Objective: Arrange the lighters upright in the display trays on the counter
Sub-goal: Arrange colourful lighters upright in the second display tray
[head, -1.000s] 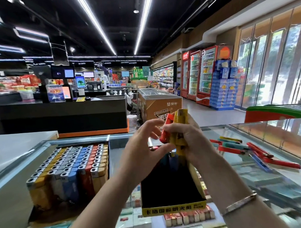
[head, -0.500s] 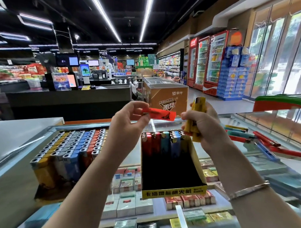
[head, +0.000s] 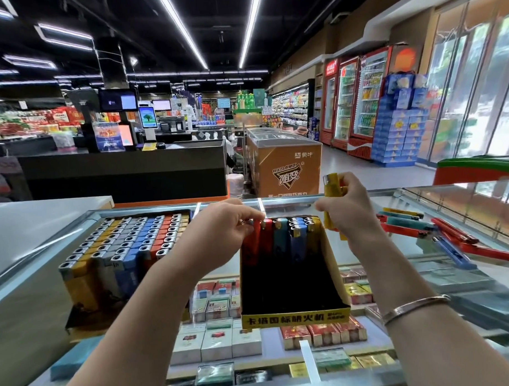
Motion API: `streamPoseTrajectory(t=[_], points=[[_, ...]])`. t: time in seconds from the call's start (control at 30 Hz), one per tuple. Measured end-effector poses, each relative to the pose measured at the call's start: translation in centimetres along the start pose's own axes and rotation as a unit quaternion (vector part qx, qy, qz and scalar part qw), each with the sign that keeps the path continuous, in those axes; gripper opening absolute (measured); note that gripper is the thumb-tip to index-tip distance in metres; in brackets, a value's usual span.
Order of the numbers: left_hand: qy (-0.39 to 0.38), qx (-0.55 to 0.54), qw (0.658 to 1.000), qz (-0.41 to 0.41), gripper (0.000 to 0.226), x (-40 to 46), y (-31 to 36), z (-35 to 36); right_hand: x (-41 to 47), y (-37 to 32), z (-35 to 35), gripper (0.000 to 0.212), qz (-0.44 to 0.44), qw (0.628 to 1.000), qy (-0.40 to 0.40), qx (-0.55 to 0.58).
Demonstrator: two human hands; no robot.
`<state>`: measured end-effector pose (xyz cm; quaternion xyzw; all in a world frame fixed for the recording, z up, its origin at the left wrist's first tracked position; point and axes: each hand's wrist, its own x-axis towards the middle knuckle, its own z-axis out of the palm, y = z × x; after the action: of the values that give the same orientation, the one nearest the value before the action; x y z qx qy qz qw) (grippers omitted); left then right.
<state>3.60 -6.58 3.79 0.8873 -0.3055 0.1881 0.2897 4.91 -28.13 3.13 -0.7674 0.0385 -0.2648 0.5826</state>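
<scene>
Red lighter (head: 253, 239) pinched by left hand (head: 220, 237) in tray (head: 295, 318), right hand (head: 349, 209) gripping yellow lighters (head: 331, 190)

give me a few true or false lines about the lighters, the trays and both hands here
1. The left hand pinches a red lighter at the back left of the yellow-fronted tray. True.
2. The right hand holds nothing. False: it grips yellow lighters.
3. The yellow-fronted tray is full. False: only its back row holds lighters; the rest is bare.
4. The left tray is packed with upright lighters. True.
5. The loose lighters on the glass counter stand upright. False: they lie flat, to the right.
</scene>
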Motion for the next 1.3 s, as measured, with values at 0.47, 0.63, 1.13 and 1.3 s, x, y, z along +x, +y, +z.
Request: streamPoseTrajectory(t=[0.47, 0.63, 1.13, 1.3], points=[[0.005, 0.066, 0.997, 0.034, 0.023, -0.4, 0.2, -0.1, -0.1, 0.2, 0.0, 0.031, 0.035, 0.999, -0.039, 0.014], [-0.002, 0.000, 1.000, -0.009, 0.027, -0.5, -0.2, 0.3, -0.3, 0.2, 0.3, 0.029, 0.019, 0.999, -0.038, -0.009], [0.021, -0.068, 0.992, -0.106, 0.019, -0.2, -0.8, 0.6, -0.3, 0.3, 0.0, 0.031, 0.055, 0.992, -0.110, -0.002], [0.027, -0.001, 0.997, -0.066, 0.017, -0.2, -0.8, 0.9, -0.1, 0.4, -0.3, 0.044, 0.088, 0.987, -0.131, -0.017]])
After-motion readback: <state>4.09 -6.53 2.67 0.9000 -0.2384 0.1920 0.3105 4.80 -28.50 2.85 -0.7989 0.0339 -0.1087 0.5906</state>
